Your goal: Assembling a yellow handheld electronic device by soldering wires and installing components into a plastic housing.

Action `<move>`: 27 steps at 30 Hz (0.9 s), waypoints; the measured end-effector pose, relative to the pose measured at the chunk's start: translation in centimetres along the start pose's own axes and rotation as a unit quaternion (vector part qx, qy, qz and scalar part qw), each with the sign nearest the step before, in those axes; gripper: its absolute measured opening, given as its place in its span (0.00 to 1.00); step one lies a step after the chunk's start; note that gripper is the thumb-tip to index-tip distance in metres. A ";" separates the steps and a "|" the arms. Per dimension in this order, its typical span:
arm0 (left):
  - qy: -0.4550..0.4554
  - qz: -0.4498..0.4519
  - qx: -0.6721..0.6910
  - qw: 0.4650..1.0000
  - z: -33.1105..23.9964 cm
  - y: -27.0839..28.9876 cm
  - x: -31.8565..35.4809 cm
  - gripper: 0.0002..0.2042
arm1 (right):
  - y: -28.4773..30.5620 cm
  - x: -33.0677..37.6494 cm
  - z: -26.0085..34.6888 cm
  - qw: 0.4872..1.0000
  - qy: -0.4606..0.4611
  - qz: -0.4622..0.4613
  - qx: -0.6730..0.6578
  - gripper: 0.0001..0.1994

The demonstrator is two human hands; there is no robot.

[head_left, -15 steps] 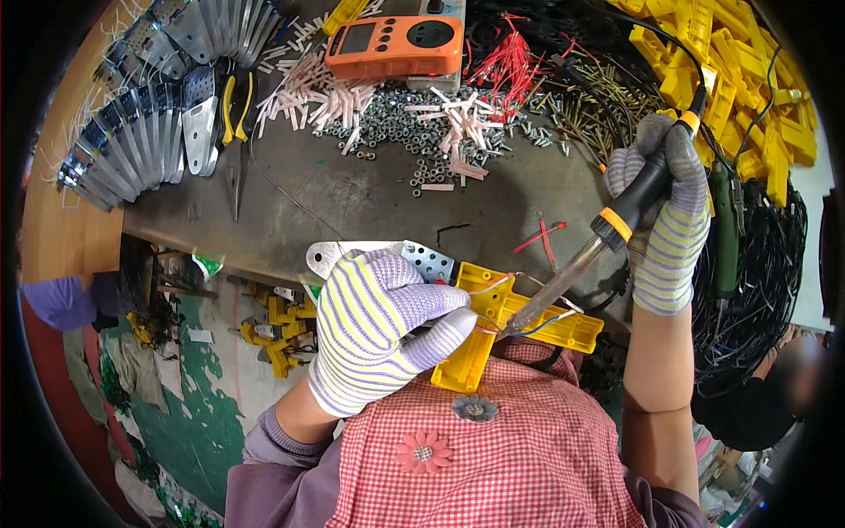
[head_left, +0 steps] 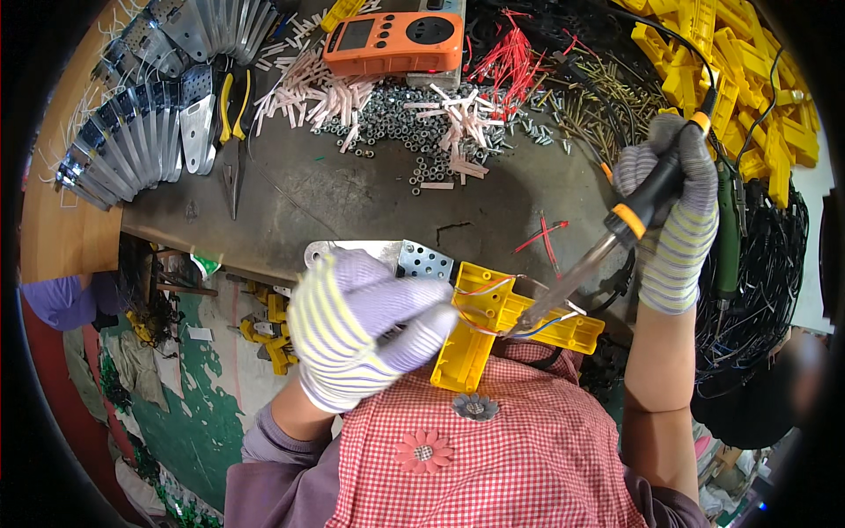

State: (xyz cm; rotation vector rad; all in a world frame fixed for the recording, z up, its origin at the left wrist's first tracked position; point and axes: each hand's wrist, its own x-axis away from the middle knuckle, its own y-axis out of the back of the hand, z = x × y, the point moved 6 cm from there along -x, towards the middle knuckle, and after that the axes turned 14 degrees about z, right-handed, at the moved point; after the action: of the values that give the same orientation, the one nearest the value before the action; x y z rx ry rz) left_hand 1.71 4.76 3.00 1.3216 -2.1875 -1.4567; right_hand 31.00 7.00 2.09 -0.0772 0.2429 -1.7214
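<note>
My right hand point(head_left: 682, 233), in a striped knit glove, is closed round the black handle of a soldering iron point(head_left: 574, 278). The iron slants down to the left, its tip at the wires point(head_left: 532, 330) in a yellow T-shaped plastic housing point(head_left: 465, 356). The housing lies at the table's front edge, against my apron. A perforated metal plate point(head_left: 426, 260) sits at its left side, partly behind my left hand point(head_left: 352, 330). That gloved hand is smeared by motion, thumb and forefinger pinched beside the housing. A thin strand like solder wire point(head_left: 295, 204) leads across the table to it.
Behind lie an orange multimeter point(head_left: 393, 46), nuts point(head_left: 387, 119), pale sleeves point(head_left: 330, 97) and red wires point(head_left: 510, 70). Pliers point(head_left: 232, 132) and metal plates point(head_left: 132, 132) are left. At right are yellow housings point(head_left: 731, 70), a green screwdriver point(head_left: 726, 233) and black cables point(head_left: 775, 273).
My left hand has drawn back a little to the left, away from the wires. The soldering iron has shifted slightly up and right, its tip still at the housing.
</note>
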 end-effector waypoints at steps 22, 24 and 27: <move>-0.018 -0.061 -0.043 0.997 5.3 -2.2 -5.9 0.05 | 1.1 -12.9 3.9 0.735 0.289 -0.018 0.613 0.17; 0.014 -0.042 -0.046 0.998 5.5 -1.9 -6.1 0.12 | 1.6 -14.6 2.7 0.673 0.244 -0.016 0.698 0.23; 0.010 -0.091 -0.142 0.986 4.9 -0.3 -4.6 0.18 | -1.1 -9.6 3.9 0.617 0.241 -0.048 0.748 0.25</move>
State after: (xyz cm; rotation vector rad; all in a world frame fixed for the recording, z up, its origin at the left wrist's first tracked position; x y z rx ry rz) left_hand 1.63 11.32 1.70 1.4546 -1.7988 -1.7352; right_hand 32.31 16.17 6.93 1.6435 -0.8919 -1.5094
